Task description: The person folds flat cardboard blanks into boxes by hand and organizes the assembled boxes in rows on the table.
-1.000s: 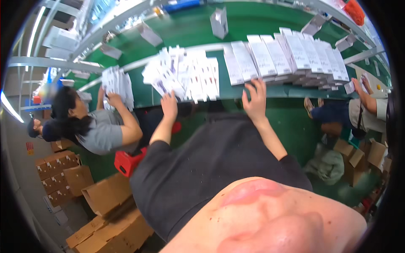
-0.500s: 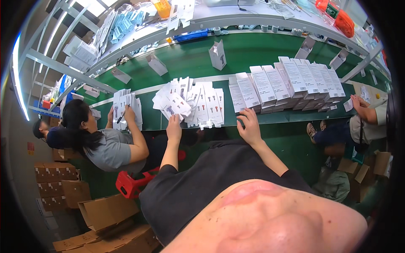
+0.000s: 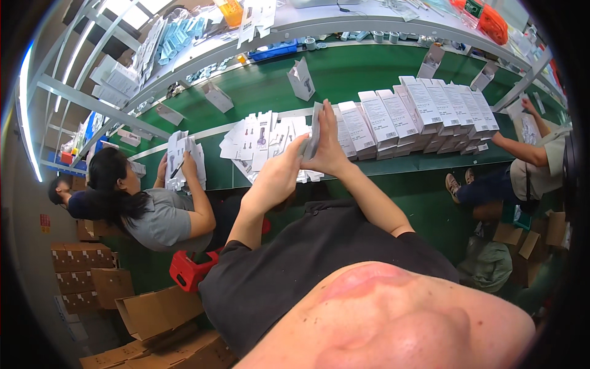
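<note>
Between my two hands a flat, greyish-white carton (image 3: 315, 128) stands up, seen almost edge-on. My left hand (image 3: 276, 179) grips its near left side, the thumb raised along it. My right hand (image 3: 330, 146) presses against its right face, fingers stretched upward and thumb toward the left hand. Under and behind my hands lies a spread pile of flat white cartons (image 3: 249, 142) with pictures of a dark handheld device. To the right, rows of folded-up white boxes (image 3: 381, 120) lean against each other. The lower part of the held carton is hidden by my fingers.
A co-worker in grey (image 3: 163, 215) at left holds a stack of flat cartons (image 3: 178, 154) and a pen-like thing. Another person (image 3: 534, 166) sits at right. Open white boxes, one (image 3: 301, 80) ahead, stand on the green bench. A shelf (image 3: 344, 19) crosses above; cardboard boxes (image 3: 160, 310) lie lower left.
My left hand has lifted a carton from the pile and moved right. My right hand has come up and left to meet it. The person at right has spread their hands apart.
</note>
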Available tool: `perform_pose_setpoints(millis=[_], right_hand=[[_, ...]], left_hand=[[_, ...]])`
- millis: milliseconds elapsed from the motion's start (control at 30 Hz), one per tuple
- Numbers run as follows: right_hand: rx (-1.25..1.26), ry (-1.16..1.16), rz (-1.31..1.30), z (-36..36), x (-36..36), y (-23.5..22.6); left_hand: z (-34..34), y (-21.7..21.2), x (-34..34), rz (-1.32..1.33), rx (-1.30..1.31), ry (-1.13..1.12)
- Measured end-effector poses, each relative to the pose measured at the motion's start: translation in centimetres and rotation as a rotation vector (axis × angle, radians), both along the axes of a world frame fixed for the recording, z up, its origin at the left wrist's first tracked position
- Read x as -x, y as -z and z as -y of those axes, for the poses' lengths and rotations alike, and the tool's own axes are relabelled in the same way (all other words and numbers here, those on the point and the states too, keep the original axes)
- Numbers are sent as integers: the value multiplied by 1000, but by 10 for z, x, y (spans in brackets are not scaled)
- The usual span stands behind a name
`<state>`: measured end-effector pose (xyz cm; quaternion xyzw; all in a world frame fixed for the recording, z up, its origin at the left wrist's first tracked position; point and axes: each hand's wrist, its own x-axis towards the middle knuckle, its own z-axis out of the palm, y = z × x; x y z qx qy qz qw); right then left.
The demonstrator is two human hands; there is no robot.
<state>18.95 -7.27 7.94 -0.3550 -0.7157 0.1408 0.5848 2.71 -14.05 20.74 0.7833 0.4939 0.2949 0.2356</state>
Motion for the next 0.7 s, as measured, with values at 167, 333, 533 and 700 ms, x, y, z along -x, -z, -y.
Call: perform_pose_setpoints(millis=[167,333,533,700], right_hand=[[-73,14,179,11,-7,-9],[449,-173,-12,28,-14,2],[572,-362,-325,41,-24,-14],[552,-401,-691,42,-21,-23]], left_hand=[[-27,34,38,242,331,50],[-53,75,39,473,134,-109],[-39,72,8,1102,367,353],[-37,55,-13,286,29,203]])
